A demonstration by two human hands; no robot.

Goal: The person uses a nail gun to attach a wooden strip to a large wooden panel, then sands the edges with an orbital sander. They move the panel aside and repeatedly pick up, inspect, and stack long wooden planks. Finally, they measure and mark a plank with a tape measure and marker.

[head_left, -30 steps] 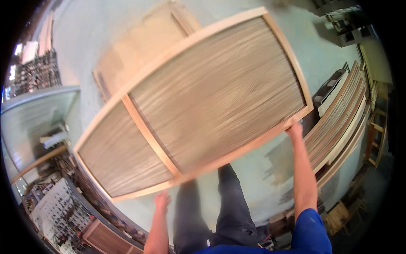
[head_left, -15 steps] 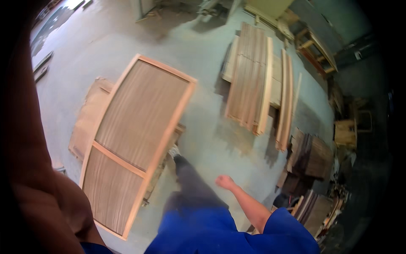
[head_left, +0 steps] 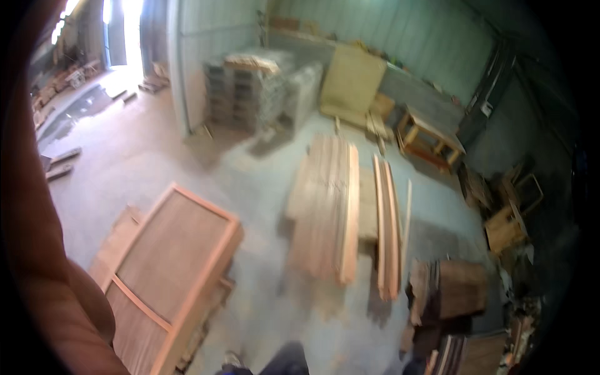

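My bare left arm (head_left: 50, 294) is raised very close, bent along the left edge of the head view. Its hand lies outside the picture, so I cannot see whether it holds anything. My right hand is out of view as well. At the lower left lies a wood-framed panel (head_left: 181, 250) with a brown grained face and a crossbar; it looks like a door or a stack of them. No hand touches it in view. Beneath its left side shows a tan sheet (head_left: 112, 240). My dark trouser leg (head_left: 287, 360) appears at the bottom.
Stacked brown boards (head_left: 322, 206) and narrow strips (head_left: 387, 231) lie ahead on the grey floor (head_left: 256, 250). Dark offcuts (head_left: 453, 287) are piled at the right. Farther back stand a wooden bench (head_left: 431, 137), a yellowish sheet (head_left: 353, 81) and a grey stack (head_left: 240, 94).
The view has tilted up, showing more of the far wall and doorway. The framed panel sits lower in the picture. My right arm and blue shirt have left it; my left arm stays raised.
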